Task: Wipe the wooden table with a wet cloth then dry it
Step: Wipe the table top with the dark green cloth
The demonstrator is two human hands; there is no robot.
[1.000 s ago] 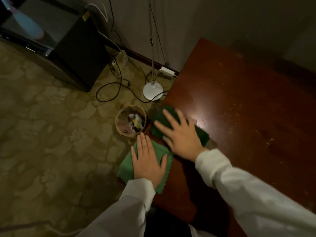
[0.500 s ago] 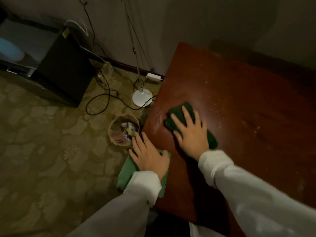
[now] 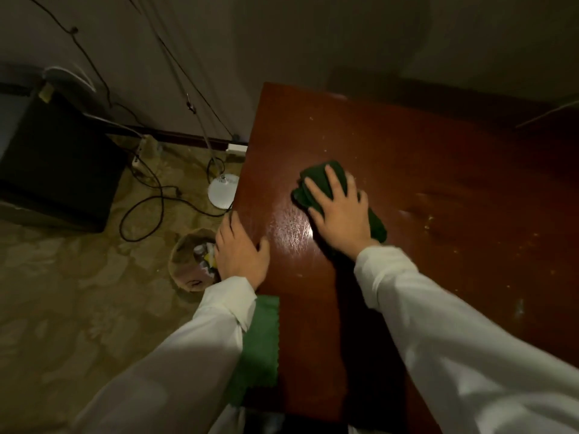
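The dark red wooden table (image 3: 423, 158) fills the right of the view, with a shiny wet streak near its left edge and pale crumbs on its right part. My right hand (image 3: 340, 211) presses flat, fingers spread, on a bunched dark green cloth (image 3: 332, 173) on the tabletop. My left hand (image 3: 239, 252) rests flat on the table's left edge, fingers straight. A lighter green cloth (image 3: 261, 339) with a scalloped edge lies on the near left edge, partly under my left sleeve.
On the patterned carpet left of the table stand a small round waste basket (image 3: 185, 267) with rubbish and a white lamp base (image 3: 223, 191) with its pole. Black cables (image 3: 147, 202) trail across the floor to a black cabinet (image 3: 59, 170). A wall runs behind.
My right hand has pushed the dark cloth further onto the table, away from the edge. My left hand has slid forward off the light green cloth to the bare table edge.
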